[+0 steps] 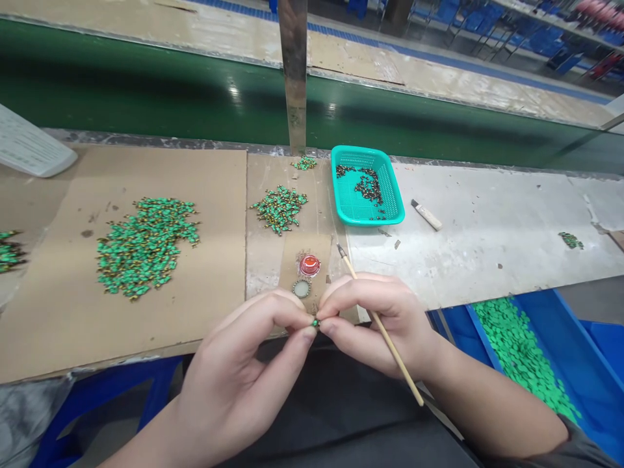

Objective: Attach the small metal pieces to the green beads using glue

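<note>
Between the fingertips of both hands is a small green and dark piece. My left hand pinches it from the left with thumb and forefinger. From the right, my right hand pinches the same piece and also holds a thin wooden brush, its dark tip pointing up and away. Just beyond the fingertips lie a bottle cap and a round spot of red, glossy liquid. A small pile of green and gold pieces sits further back.
A large pile of similar pieces lies on cardboard at left. A turquoise basket holds small dark pieces. Right of it lies a white stick-like tool. A blue bin with green pieces stands below the table at right.
</note>
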